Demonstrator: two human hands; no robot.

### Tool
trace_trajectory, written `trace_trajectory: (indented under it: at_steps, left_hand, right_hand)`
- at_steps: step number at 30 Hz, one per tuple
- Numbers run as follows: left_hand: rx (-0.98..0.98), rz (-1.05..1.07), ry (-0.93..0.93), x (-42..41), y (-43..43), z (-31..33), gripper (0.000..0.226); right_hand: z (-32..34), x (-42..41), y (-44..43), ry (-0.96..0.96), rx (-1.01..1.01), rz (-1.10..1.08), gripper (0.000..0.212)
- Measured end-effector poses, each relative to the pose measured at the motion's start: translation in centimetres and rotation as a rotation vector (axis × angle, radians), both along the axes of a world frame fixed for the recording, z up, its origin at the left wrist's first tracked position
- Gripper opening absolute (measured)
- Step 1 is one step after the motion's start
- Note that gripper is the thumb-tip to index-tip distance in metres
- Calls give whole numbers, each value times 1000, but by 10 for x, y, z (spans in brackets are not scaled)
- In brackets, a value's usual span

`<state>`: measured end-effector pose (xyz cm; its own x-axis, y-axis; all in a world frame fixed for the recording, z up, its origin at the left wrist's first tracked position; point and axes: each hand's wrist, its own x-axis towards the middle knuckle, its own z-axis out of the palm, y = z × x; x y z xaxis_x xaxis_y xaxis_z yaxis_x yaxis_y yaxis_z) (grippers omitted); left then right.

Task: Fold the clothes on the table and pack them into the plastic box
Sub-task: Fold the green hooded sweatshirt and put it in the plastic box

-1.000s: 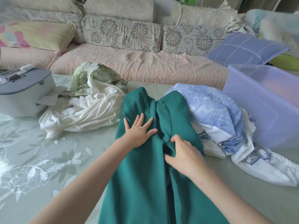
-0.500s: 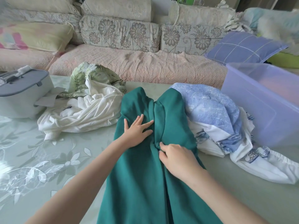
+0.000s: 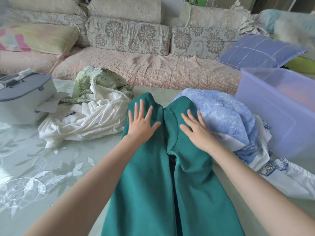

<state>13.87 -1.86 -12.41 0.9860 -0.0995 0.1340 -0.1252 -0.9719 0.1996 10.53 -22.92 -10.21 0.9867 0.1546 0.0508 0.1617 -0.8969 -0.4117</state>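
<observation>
A dark green garment [image 3: 153, 184] lies lengthwise down the middle of the table, its two halves meeting along a centre seam. My left hand [image 3: 141, 121] presses flat on its far left half, fingers spread. On the far right half my right hand [image 3: 196, 130] lies flat too, fingers straight. A crumpled white garment [image 3: 88, 121] with a green leaf-print piece [image 3: 95, 82] sits to the left. A light blue garment [image 3: 226, 116] over white printed cloth [image 3: 289, 178] is heaped on the right. The translucent plastic box [image 3: 281, 116] stands at the far right.
A grey lidded case [image 3: 22, 97] stands at the table's left edge. The table [image 3: 34, 167] carries a pale green floral cover. Behind it runs a sofa [image 3: 136, 68] with floral cushions and a blue checked pillow [image 3: 259, 51].
My right hand has let go of the fabric fold at the centre and moved up to lie flat on the right half. My left hand slid farther up the left half.
</observation>
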Motion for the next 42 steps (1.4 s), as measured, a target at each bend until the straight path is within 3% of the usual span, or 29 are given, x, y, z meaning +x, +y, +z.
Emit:
trace_trajectory:
  at_steps: [7, 13, 15, 19, 23, 26, 29, 34, 37, 39, 42]
  left_hand:
    - [91, -39, 252, 33, 20, -21, 68]
    - [30, -21, 223, 45, 15, -6, 66]
    - [-23, -13, 275, 44, 13, -7, 66]
    - [48, -42, 348, 42, 5, -19, 70]
    - [69, -10, 385, 41, -2, -14, 70]
    - [-128, -72, 320, 19, -19, -1, 64]
    - [-257, -278, 344, -31, -36, 6, 64]
    - [76, -367, 377, -64, -40, -17, 64]
    - [97, -367, 440, -59, -44, -13, 62]
    - [18, -342, 454, -62, -46, -4, 59]
    - [-263, -269, 368, -82, -45, 9, 47]
  right_hand:
    - [-25, 36, 7, 292, -383, 86, 60]
    - [-2, 67, 2, 87, -347, 83, 63]
    - [-2, 81, 3, 105, -345, 98, 65]
    - [-26, 95, 9, 240, -402, 71, 68]
    - [-27, 97, 11, 299, -347, 67, 66]
    - [-12, 82, 7, 238, -256, 131, 59]
    - [-1, 38, -3, 183, -237, 174, 54]
    - [-39, -18, -20, 166, -175, 217, 49]
    - [-44, -14, -18, 193, -88, 178, 49]
    - [-30, -16, -17, 214, 77, 168, 47]
    - [-5, -35, -27, 218, 485, 73, 41]
